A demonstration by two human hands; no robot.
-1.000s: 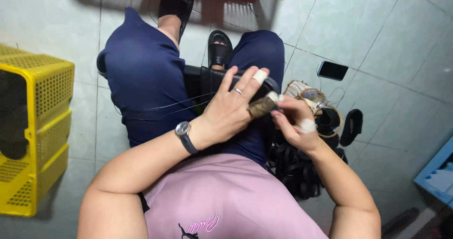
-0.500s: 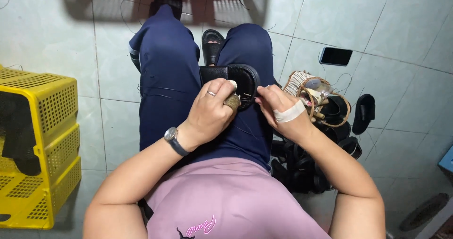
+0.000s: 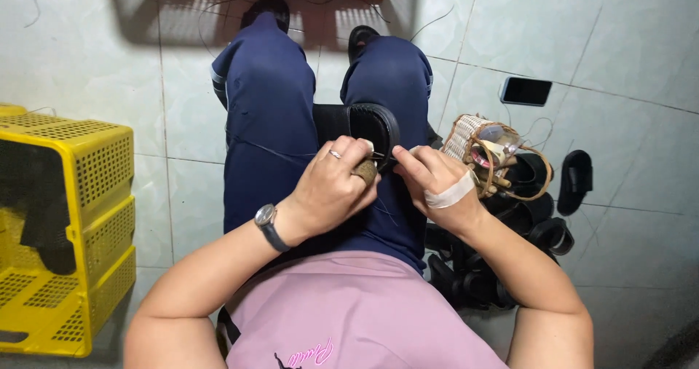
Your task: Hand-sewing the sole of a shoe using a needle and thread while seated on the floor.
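Smooth black leather upper (image 3: pixel 360 121), thin thread (image 3: pixel 277 150)

The left hand (image 3: pixel 331 190) now sits lower on the sandal (image 3: pixel 360 123), and the right hand (image 3: pixel 437 187) is moved closer to it.

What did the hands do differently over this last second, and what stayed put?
A second ago the left hand lay spread over the work, close against the right hand. Now it is curled beside the black shoe piece on the lap, and the right hand pinches at its edge, slightly apart. The yellow crate, woven basket and phone lie as before.
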